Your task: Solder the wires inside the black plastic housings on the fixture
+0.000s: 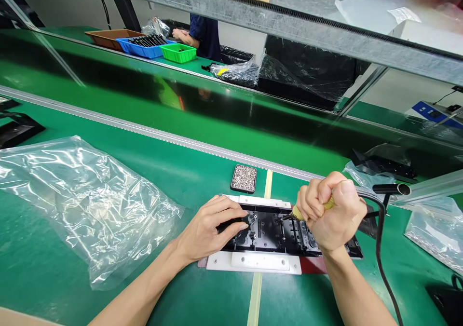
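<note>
A long black plastic panel (pixel 267 229) lies in a white fixture (pixel 265 263) on the green table. My left hand (pixel 217 224) rests on the panel's left end, thumb and fingers apart; whether something small lies beneath the fingers is hidden. My right hand (pixel 331 210) is wrapped round a yellow-handled tool (pixel 298 213), whose dark tip points left and down at the middle of the panel. A black cable (pixel 379 249) hangs beside my right wrist. Just behind the fixture sits a small black tray of tiny metal parts (pixel 244 178).
Clear plastic sheeting (pixel 90 205) covers the left of the table. At the right lie a bag of small parts (pixel 437 229) and a black tube (pixel 390 189). Beyond the green divider, a person in dark clothing (pixel 205 36) works by blue (pixel 144 51) and green bins (pixel 179 53). A metal shelf (pixel 231 7) crosses above.
</note>
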Demonstrator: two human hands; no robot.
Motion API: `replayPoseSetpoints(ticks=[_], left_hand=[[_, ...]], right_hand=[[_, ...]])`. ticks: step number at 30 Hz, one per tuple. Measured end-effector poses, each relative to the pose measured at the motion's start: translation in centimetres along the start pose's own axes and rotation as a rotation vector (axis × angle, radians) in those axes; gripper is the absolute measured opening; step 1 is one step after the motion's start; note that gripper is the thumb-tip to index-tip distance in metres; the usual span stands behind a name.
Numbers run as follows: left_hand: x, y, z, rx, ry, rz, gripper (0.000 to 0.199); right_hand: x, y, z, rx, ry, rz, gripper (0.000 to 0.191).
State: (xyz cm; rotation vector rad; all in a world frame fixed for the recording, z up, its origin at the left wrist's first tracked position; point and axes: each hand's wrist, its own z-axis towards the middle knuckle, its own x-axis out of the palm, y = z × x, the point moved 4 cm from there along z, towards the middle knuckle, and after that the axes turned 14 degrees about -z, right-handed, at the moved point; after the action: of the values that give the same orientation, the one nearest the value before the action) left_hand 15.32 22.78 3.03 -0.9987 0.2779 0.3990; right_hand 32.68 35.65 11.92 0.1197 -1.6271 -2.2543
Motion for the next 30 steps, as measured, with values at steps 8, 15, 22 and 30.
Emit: replayPoseSetpoints(ticks=[8,15,22,30], left_hand=[[-0.03,-0.12,0.23,0.001,0.0,-0.004,0.015],[0.04,0.04,0.22,-0.009,0.008,-0.004,0.015],[0.02,-0.03,0.26,-0.004,0.002,-0.004,0.015],[-0.02,-0.12,0.24,-0.005,0.0,0.008,0.014]], right_hand=[[0.07,0.05,0.05,0.012,0.008,0.0,0.04],[-0.03,0.01,-0.04,0.021,0.011,0.007,0.04],[-0.03,0.02,-0.03,0.007,0.022,-0.01,0.04],[-0.05,-0.02,-0.08,0.023,0.016,-0.013,0.041]])
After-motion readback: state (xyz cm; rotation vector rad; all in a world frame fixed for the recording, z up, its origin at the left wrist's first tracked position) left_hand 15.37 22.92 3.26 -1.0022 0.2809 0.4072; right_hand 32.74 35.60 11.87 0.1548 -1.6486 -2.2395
